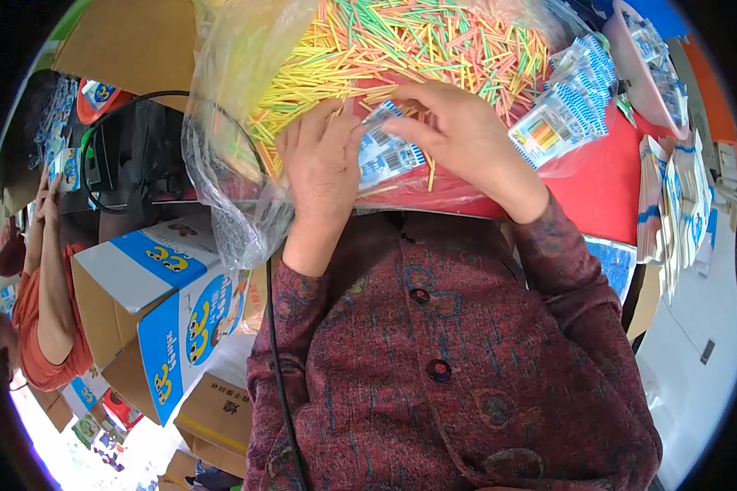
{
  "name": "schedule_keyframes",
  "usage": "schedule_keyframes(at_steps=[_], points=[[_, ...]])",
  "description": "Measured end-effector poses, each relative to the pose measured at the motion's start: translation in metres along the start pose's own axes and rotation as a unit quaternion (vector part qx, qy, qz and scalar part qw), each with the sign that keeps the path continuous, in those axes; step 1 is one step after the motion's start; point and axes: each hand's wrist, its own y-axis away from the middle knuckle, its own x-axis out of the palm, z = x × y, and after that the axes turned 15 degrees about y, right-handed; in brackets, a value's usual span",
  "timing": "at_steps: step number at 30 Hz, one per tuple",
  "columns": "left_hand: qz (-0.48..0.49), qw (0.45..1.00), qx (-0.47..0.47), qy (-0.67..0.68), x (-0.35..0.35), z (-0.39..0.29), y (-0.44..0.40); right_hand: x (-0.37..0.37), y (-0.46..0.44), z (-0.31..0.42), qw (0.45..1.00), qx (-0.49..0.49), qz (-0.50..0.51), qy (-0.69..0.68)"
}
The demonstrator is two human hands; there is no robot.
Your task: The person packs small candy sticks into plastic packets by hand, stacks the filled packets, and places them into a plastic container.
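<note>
A small clear-and-blue plastic packet [391, 157] with a printed barcode lies between my two hands at the near edge of the stick pile. My left hand [323, 159] is closed on its left side, fingers curled and partly hidden. My right hand [467, 135] bends over the packet's upper edge, thumb and forefinger gripping it there. Beyond both hands spreads a heap of thin yellow, green and pink sticks [434, 41]. One loose yellow stick [431, 173] lies just right of the packet. Beside my right wrist are several overlapping packets [549, 135], the front one showing coloured sticks.
Clear plastic sheeting [237, 196] hangs over the red table [602, 192] edge. A pink basin [630, 49] of packets stands far right, above stacked flat packaging [675, 196]. Open cartons [168, 286] stand at left, where another person [53, 319] handles a small box. A black cable [274, 360] hangs down.
</note>
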Motion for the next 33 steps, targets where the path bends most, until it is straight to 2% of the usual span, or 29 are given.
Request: schedule_keyframes(at_steps=[5, 6, 8, 13, 16, 21, 24, 25, 28, 29, 30, 31, 33], points=[[-0.007, 0.997, -0.038, 0.071, -0.005, -0.003, -0.003, 0.023, -0.009, -0.007, 0.994, 0.056, 0.059, -0.078], [-0.003, 0.982, -0.105, 0.157, -0.007, -0.002, -0.002, 0.022, -0.007, -0.009, 0.989, 0.058, 0.055, -0.126], [0.004, 0.917, -0.233, 0.322, -0.010, -0.001, 0.000, 0.020, -0.004, -0.008, 0.972, 0.061, 0.046, -0.222], [0.085, 0.913, -0.249, 0.311, -0.021, -0.008, -0.004, 0.013, -0.003, 0.001, 0.936, 0.060, 0.047, -0.345], [0.129, 0.937, -0.191, 0.262, -0.025, -0.009, -0.009, 0.017, -0.001, 0.000, 0.956, 0.061, 0.047, -0.283], [0.104, 0.936, -0.178, 0.286, -0.025, -0.013, -0.011, 0.022, -0.002, 0.001, 0.988, 0.048, 0.022, -0.147], [0.060, 0.835, -0.309, 0.451, -0.021, -0.013, -0.007, 0.008, -0.012, 0.009, 0.997, -0.034, 0.055, 0.044], [0.059, 0.835, -0.308, 0.451, -0.021, -0.011, -0.006, 0.003, -0.019, 0.011, 0.997, -0.035, 0.054, 0.044], [0.033, 0.900, -0.220, 0.374, -0.022, 0.000, -0.003, -0.003, -0.050, 0.009, 0.991, -0.044, 0.038, -0.117], [0.031, 0.901, -0.221, 0.373, -0.021, 0.001, -0.001, 0.005, -0.062, 0.005, 0.991, -0.046, 0.040, -0.118], [0.029, 0.911, -0.207, 0.357, -0.018, 0.001, 0.001, 0.016, -0.077, 0.000, 0.986, -0.159, -0.041, -0.035], [0.027, 0.920, -0.192, 0.341, -0.015, 0.001, 0.002, 0.024, -0.089, -0.002, 0.955, -0.266, -0.122, 0.049], [0.025, 0.928, -0.177, 0.326, -0.011, 0.001, 0.005, 0.037, -0.104, -0.003, 0.949, -0.274, -0.117, 0.104]])
